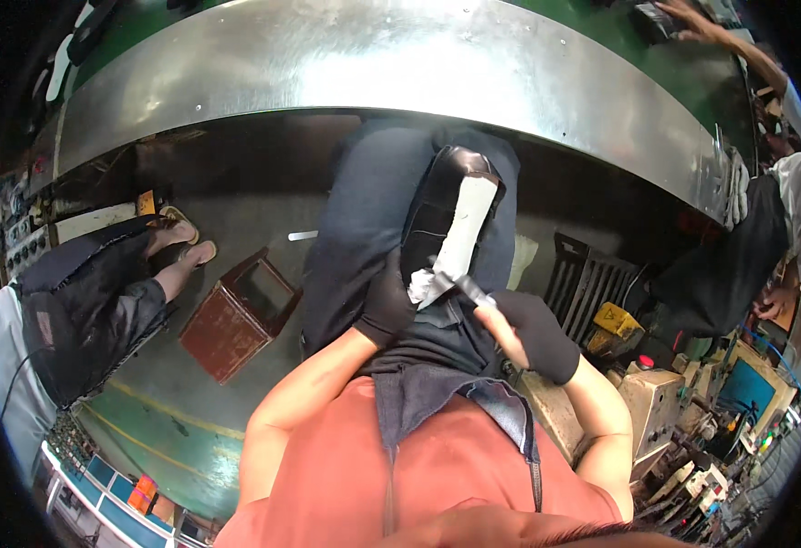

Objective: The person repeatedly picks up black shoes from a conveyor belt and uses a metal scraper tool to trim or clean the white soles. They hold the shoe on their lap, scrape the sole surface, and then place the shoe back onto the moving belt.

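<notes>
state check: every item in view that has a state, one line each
left hand: black glove on, gripping the shoe at its heel end
right hand: partly gloved, holding a small dark tool
tool: tip at the white insole
shoe: black, lying on the lap, sole side up, upper not fully visible
insole: white, exposed, its near end lifted or ragged
box: reddish brown, on the floor, open on top

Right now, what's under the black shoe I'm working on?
The black shoe lies sole-up on your lap, on dark trousers. Your gloved left hand grips its near end; your right hand holds a small tool at the pale sole. The shoe's underside is hidden.
</notes>
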